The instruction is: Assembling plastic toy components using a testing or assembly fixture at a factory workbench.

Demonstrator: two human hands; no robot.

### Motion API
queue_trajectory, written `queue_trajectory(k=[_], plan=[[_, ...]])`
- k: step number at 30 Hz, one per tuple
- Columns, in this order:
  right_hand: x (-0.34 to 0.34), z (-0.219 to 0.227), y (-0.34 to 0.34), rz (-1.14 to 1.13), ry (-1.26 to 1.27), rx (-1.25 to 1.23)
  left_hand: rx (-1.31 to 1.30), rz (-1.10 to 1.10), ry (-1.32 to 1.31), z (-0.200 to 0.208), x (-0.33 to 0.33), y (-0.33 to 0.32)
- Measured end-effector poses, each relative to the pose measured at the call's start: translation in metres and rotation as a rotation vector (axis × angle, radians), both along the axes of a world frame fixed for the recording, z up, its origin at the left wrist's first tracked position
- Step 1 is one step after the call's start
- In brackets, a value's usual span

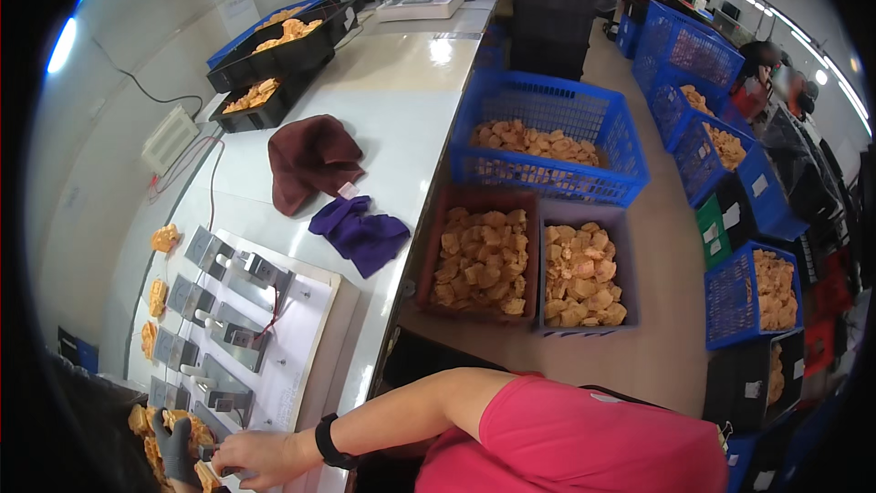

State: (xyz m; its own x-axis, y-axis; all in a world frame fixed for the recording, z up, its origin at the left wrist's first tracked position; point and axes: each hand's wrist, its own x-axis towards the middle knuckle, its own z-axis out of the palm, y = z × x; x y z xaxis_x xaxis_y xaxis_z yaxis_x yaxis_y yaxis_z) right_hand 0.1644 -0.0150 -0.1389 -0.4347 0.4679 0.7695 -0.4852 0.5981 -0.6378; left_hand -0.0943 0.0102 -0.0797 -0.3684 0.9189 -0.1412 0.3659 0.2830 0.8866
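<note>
At the lower left, my left hand [175, 449] wears a grey glove and lies by a heap of yellow-orange pieces [146, 422]. Its visible fingers are stretched apart; the palm side is hidden. Beside it, my bare right hand [260, 458], with a black wristband [332, 443], has its fingers closed at the near end of a row of small metal fixtures. What they grip is hidden. The fixtures, such as this grey one [239, 336], have white-tipped levers and stand on a white board [301, 367]. Several yellow-orange pieces [157, 298] lie along the board's far-left side.
A brown cloth [312, 162] and a purple cloth [359, 234] lie on the table [401, 119]. Black trays [274, 64] of pieces stand farther back. On the floor to the right, a blue crate [547, 173], a brown bin [440, 297] and a grey bin [630, 283] hold more pieces.
</note>
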Motion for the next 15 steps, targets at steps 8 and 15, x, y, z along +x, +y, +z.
queue_trajectory(k=[8, 15], plan=[[0.020, 0.009, 0.000, 0.092, -0.106, -0.073, 0.416, -0.070, -0.064, 0.103, 0.046, -0.043], [0.065, 0.021, -0.015, 0.319, -0.197, -0.345, 0.302, -0.169, 0.429, 0.108, 0.210, -0.139]])
